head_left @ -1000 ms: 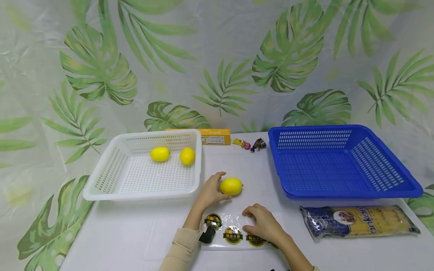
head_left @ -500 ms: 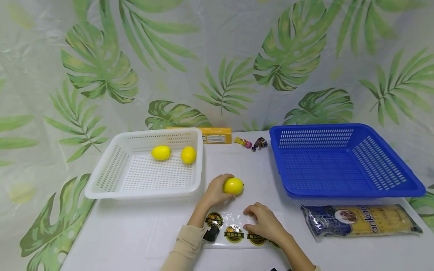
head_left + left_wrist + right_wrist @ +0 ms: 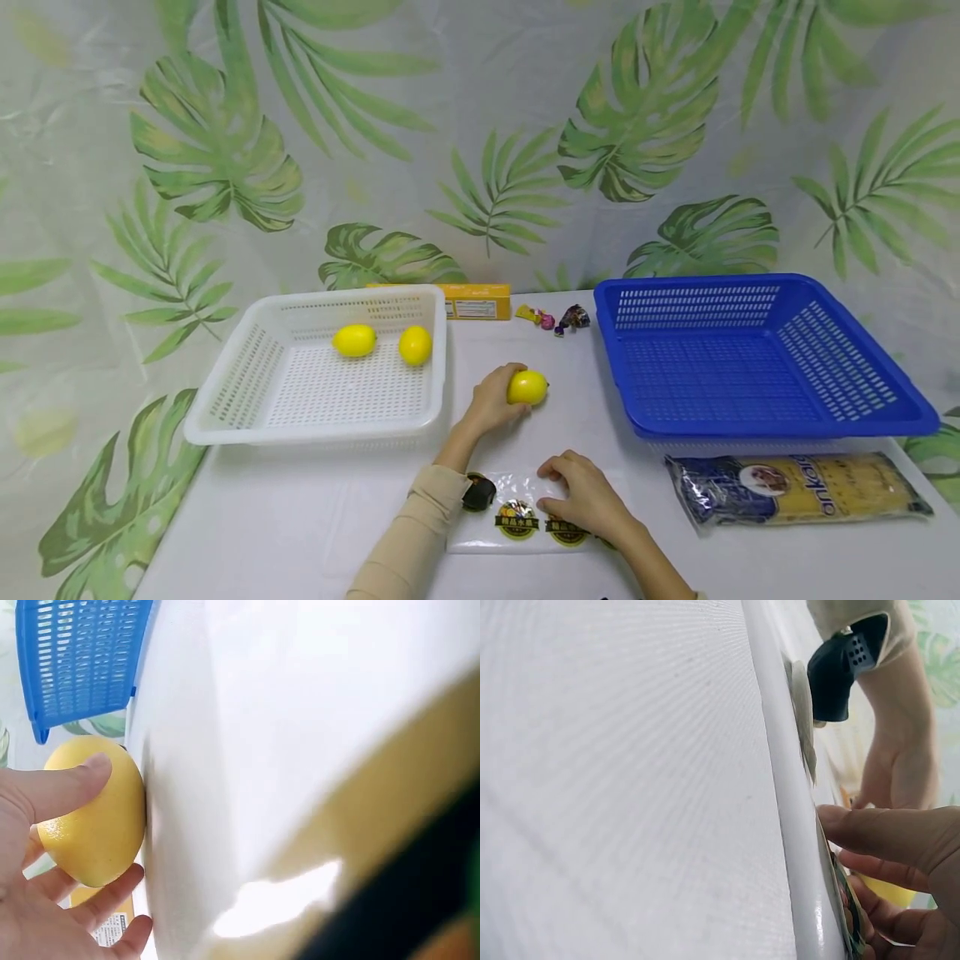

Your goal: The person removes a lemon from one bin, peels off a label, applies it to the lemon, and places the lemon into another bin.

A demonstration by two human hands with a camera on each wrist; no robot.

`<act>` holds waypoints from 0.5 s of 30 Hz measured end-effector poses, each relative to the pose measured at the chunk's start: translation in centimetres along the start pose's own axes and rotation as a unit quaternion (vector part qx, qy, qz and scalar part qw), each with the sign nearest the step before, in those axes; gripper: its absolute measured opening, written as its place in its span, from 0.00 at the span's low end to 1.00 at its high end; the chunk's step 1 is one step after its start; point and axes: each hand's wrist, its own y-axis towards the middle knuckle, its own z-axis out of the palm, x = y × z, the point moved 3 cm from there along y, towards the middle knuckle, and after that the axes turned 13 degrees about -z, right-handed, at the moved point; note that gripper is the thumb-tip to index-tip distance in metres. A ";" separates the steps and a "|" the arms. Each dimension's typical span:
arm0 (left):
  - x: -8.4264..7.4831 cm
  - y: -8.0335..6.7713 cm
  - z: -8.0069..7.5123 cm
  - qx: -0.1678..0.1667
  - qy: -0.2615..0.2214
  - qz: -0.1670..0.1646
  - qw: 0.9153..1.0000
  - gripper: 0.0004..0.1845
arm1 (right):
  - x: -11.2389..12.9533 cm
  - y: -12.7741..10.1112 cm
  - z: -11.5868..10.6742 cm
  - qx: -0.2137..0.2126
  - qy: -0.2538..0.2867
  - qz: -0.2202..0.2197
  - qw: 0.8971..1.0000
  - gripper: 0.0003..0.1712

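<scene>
My left hand (image 3: 492, 402) grips a yellow lemon (image 3: 528, 388) just above the white table, between the two baskets. In the left wrist view the thumb presses on one side of the lemon (image 3: 97, 825), with fingers around the other. My right hand (image 3: 581, 496) rests over a clear plastic bag (image 3: 487, 537) printed with black-and-gold fruit labels. Its fingers are loosely curled and hold nothing. The right wrist view has the right thumb (image 3: 870, 829) right at the bag's surface. Two more lemons, one at the left (image 3: 355, 341) and one at the right (image 3: 416, 346), lie in the white basket (image 3: 315, 433).
A blue basket (image 3: 720, 425) stands at the right. In front of it lies a packet of pasta (image 3: 798, 490). An orange box (image 3: 477, 302) and several wrapped candies (image 3: 547, 320) sit at the back. A leaf-patterned sheet (image 3: 495, 192) hangs behind.
My left hand has closed around the lemon and moved it away from me and slightly right. The right hand has stayed over the bag.
</scene>
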 end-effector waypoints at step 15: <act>0.7 -0.6 -0.3 0.007 -0.018 -0.020 1.000 0.39 | -0.1 0.1 0.2 -0.004 -0.002 0.000 1.000 0.18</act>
